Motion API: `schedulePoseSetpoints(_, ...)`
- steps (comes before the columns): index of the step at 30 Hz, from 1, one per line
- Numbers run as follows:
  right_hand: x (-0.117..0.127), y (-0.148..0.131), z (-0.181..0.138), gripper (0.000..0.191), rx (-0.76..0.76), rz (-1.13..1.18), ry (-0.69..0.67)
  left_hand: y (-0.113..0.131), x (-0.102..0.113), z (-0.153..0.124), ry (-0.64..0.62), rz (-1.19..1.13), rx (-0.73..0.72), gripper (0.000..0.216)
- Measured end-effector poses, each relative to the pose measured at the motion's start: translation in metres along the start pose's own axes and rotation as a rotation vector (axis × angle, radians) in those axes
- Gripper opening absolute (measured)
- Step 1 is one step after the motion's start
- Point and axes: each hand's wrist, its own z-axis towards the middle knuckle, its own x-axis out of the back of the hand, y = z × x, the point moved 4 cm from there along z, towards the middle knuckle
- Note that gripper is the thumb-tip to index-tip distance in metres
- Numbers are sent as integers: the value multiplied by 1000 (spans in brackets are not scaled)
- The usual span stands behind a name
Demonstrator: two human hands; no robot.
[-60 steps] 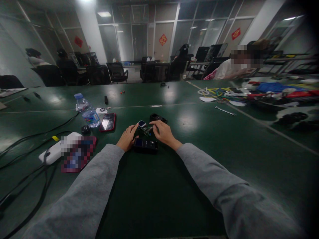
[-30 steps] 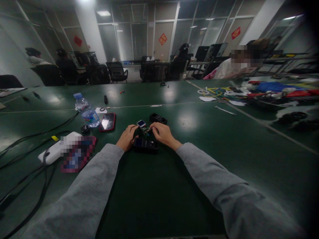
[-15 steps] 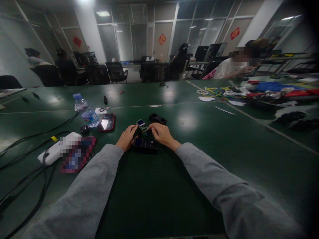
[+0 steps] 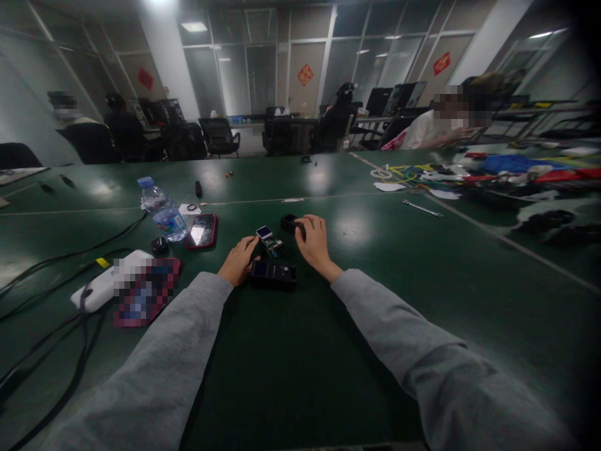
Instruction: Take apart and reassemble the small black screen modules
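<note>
A small green circuit board with a little screen [image 4: 270, 240] lies between my hands, behind a black handheld device [image 4: 273, 274] with a dark display and buttons. My left hand [image 4: 239, 260] rests on the table with its fingers stretched out. Its fingertips are at the board's left corner, and the thumb is by the device's left end. My right hand [image 4: 313, 241] is over the right end of a black casing [image 4: 288, 221] behind the board. Its fingers curve over the casing with the thumb apart; a firm grip cannot be made out. The casing's right part is hidden.
To the left are a water bottle [image 4: 162, 210], a red-edged phone [image 4: 201, 230], a black mouse-like object [image 4: 159, 244], a white power strip [image 4: 113, 280] and dark cables [image 4: 84, 338]. A wrench [image 4: 422, 208] and a tool-and-wire pile [image 4: 507, 172] lie right. People sit beyond the table.
My right hand has left the circuit board and moved slightly right and away from me to the black casing. My left hand, the board and the black device stay in place.
</note>
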Motion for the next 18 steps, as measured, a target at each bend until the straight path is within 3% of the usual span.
schedulePoseSetpoints(11,-18,19,-6,36,-95,-52,-135,6,5,-1,-2,-2,14,61)
schedulePoseSetpoints(18,-18,21,-6,35,-98,-48,-150,5,5,0,-35,5,39,62)
